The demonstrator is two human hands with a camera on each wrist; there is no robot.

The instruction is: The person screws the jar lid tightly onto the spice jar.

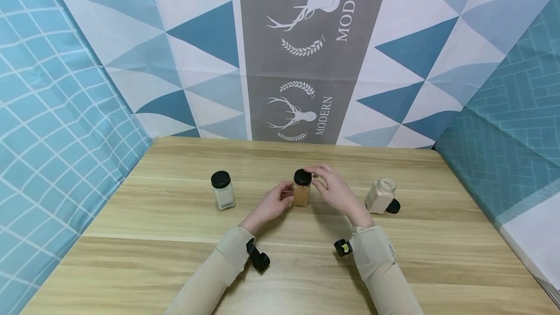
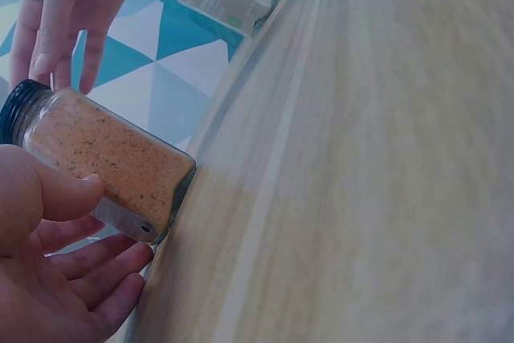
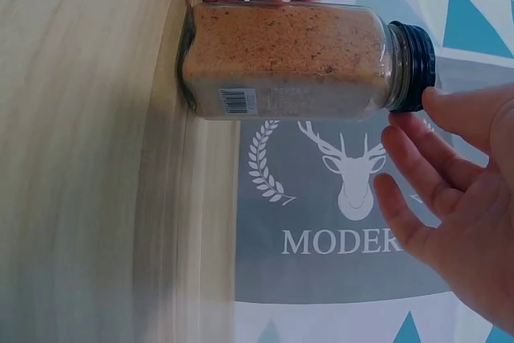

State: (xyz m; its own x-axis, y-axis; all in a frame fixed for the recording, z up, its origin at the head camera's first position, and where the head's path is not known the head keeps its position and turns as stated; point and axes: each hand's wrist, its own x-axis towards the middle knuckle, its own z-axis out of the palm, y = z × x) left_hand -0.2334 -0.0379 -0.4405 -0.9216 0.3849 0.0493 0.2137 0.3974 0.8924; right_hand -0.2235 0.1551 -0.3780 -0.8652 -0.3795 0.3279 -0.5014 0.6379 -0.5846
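Observation:
A square glass jar of orange-brown seasoning (image 1: 301, 195) stands upright on the wooden table, its black lid (image 1: 303, 177) on. From the left side, my left hand (image 1: 276, 201) holds the jar's body; the left wrist view shows its thumb (image 2: 68, 194) across the glass and the fingers low behind it. My right hand (image 1: 334, 188) is at the lid, fingers spread and only slightly bent. In the right wrist view, its thumb (image 3: 450, 106) meets the lid's rim and the other fingertips lie just beside the neck. Whether those fingertips touch is unclear.
A jar of white contents with a black lid (image 1: 223, 190) stands to the left. On the right is an uncapped jar with pale contents (image 1: 379, 196), a loose black lid (image 1: 393, 206) beside it. Patterned cloth (image 1: 210, 86) hangs behind the table (image 1: 175, 256).

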